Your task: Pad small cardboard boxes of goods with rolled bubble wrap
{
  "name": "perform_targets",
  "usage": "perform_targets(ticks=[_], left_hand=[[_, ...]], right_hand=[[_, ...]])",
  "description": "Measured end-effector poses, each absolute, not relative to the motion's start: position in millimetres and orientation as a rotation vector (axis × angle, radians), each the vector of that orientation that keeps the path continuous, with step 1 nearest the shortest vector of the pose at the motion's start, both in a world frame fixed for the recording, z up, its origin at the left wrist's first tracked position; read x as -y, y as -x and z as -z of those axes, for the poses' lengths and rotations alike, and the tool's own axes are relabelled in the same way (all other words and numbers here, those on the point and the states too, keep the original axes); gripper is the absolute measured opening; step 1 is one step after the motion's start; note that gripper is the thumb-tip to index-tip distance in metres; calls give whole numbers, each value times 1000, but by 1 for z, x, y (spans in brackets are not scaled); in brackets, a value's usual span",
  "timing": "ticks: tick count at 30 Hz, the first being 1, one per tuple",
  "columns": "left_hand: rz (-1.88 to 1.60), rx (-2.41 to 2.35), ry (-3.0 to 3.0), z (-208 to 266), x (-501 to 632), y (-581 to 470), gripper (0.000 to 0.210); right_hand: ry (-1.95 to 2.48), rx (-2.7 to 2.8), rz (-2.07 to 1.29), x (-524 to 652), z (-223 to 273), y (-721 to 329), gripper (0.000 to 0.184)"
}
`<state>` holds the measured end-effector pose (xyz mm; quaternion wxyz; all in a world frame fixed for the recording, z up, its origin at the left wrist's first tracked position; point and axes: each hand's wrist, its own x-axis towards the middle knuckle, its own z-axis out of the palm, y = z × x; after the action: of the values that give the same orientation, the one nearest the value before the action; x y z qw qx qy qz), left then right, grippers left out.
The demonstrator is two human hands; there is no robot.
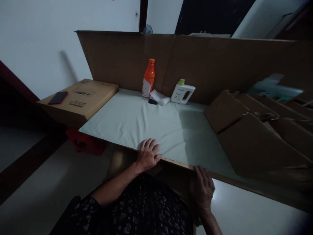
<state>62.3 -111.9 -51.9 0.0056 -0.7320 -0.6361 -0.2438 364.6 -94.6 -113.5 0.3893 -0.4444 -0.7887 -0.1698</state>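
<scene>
My left hand (pixel 148 155) lies palm down on the front edge of a table covered with a pale green cloth (pixel 161 127). Its fingers are stretched out and slightly apart, and it holds nothing. Farther right, my right hand (pixel 202 187) is at the same edge, a little blurred. Its fingers reach up to the rim, loosely extended, and no object shows in them. Soft wrinkles run across the cloth in front of my left hand.
At the back stand an orange bottle (pixel 149 78), a crumpled white wrapper (pixel 160 98) and a white jug with a green cap (pixel 183 92). A flat carton (pixel 88 94) bearing a phone (pixel 58 98) is left; open cardboard boxes (pixel 256 137) are right. A cardboard panel (pixel 117 58) rises behind.
</scene>
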Motion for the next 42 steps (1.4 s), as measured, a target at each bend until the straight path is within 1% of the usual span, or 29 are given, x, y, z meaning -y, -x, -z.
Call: perform_targets(ticks=[6,12,17,20,22,24,26,28,30,31,33,34,36,38,39,42], left_hand=[[831,2013,2276,52,111,-65,48],[850,1991,2297,50,115,-63,44],[897,1904,2264,59,117,-61,42],[826,1750,2195,67,114,-59,41],[785,1670,2174,70,114,-58,42],[762,1611,2158,71,115,-57,43],[753,1562,2156,70,115,-56,42],[754,1528,2158,70,115,-55,41],[762,1519,2158,70,114,-55,41],[766,1522,2160,71,114,-55,40],[774,1538,2167,72,113,-57,41],[777,1548,2171,73,114,-57,41],[782,1570,2180,74,115,-57,41],[758,1607,2216,73,116,-53,41],[730,1626,2256,70,115,-49,41],[548,1728,2478,46,105,-34,39]], right_hand=[[1127,1989,374,94,118,-367,62],[1186,1901,63,103,112,-362,59],[1326,1934,120,115,107,-360,55],[1398,1998,184,118,94,-359,62],[1434,2073,140,120,73,-361,68],[1443,2114,72,120,37,-368,66],[1414,2067,81,115,-12,-384,59],[1349,1900,179,103,-71,-406,48],[1264,1730,282,83,-127,-431,30],[1297,1617,335,69,-151,-443,24],[1464,1564,354,34,-184,-466,25],[1587,1635,288,14,-192,-477,27],[1820,1886,29,-27,-195,-495,25],[1940,2097,-248,-61,-188,-508,20],[1954,2155,-332,-73,-183,-512,18],[1958,2216,-358,-91,-172,-522,22]])
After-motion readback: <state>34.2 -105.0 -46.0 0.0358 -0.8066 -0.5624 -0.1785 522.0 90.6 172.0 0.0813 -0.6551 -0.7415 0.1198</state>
